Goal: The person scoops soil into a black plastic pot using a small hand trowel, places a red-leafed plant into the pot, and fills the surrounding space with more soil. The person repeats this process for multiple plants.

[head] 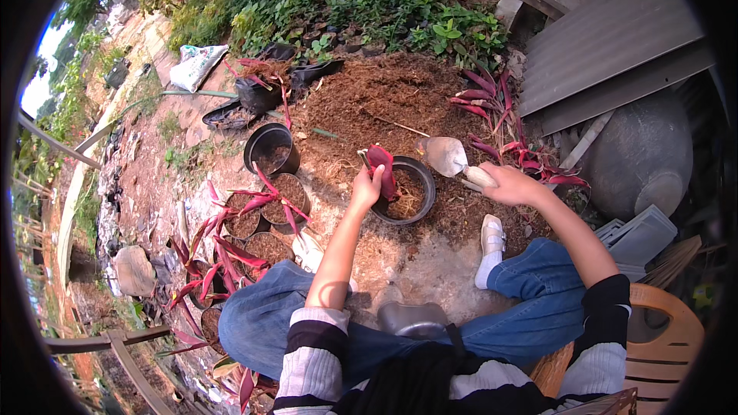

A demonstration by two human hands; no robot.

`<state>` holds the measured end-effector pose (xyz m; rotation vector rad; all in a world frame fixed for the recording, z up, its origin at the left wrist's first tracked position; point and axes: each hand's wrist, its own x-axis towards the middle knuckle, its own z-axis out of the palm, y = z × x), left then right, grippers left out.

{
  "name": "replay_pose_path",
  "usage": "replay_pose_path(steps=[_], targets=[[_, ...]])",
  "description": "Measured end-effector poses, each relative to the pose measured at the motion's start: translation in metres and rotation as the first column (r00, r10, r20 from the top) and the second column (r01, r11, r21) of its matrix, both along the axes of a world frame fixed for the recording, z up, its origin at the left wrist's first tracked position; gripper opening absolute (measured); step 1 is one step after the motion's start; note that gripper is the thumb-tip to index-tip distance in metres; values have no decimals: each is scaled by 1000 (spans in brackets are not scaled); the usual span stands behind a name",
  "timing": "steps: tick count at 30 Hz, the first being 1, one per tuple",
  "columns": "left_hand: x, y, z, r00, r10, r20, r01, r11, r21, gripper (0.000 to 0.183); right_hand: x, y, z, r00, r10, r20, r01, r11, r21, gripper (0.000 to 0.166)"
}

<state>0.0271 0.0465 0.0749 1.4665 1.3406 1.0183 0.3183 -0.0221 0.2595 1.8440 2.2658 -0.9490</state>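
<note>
My left hand [366, 185] grips a red-leaved plant cutting [381, 166] upright at the left side of a black plastic pot [427, 176]. Thin pale roots and brown soil show inside the pot. To its right, my right hand [510, 184] holds the handle of a garden trowel [444, 155], whose blade points left over the soil near the pot's upper right rim. Behind the pot spreads a heap of loose brown potting soil [375, 92]. More red-leaved cuttings [507, 109] lie on the heap's right.
At the left stand an emptier black pot [272, 147] and several pots with red-leaved plants [253, 202]. Corrugated sheets [611, 40] lean over a large clay jar [640, 150] on the right. A white sack [197, 67] lies farther off. An orange plastic chair [663, 351] is at lower right.
</note>
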Motion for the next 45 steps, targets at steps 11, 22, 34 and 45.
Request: replay_pose_path(steps=[11, 22, 34, 45], targets=[[-5, 0, 4, 999, 35, -27, -35, 999, -3, 32, -144, 6, -60, 690, 267, 673, -426, 901, 79, 18], [-2, -1, -2, 998, 54, -45, -54, 999, 3, 31, -146, 20, -8, 763, 291, 577, -334, 942, -34, 19], [-2, 2, -12, 997, 75, 9, -76, 997, 32, 30, -163, 80, -7, 852, 298, 430, -31, 850, -527, 21], [1, 6, 1, 997, 50, -64, -48, 998, 40, 32, -135, 99, -3, 899, 181, 398, 160, 711, -685, 24]])
